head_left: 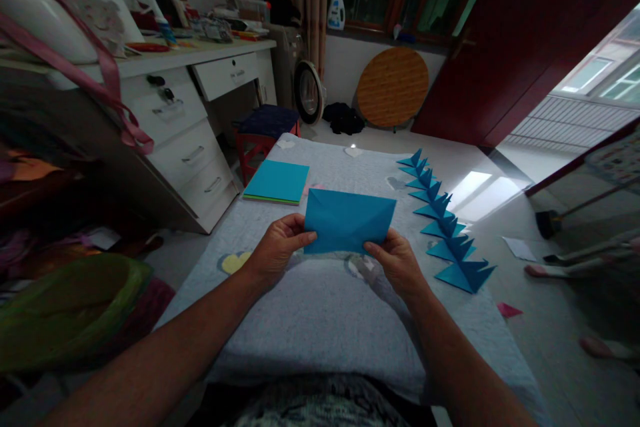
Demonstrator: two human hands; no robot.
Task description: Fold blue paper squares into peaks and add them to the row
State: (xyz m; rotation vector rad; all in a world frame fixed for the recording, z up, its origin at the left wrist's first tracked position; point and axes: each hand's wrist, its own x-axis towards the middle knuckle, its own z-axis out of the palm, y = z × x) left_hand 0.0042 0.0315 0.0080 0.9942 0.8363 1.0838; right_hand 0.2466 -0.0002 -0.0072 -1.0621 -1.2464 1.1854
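Left hand [277,248] and right hand [400,263] clamp two grips on one blue sheet [349,219].

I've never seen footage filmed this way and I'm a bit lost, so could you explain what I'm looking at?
Of course. There's no machine: these are a person's own bare hands. The single picture comes from a camera worn on their head, looking forward and down. The left hand and right hand hold a piece of blue paper between them, one at each side. On the cloth-covered table, a paper stack with blue on top lies to the left, and a row of folded blue shapes runs along the right.
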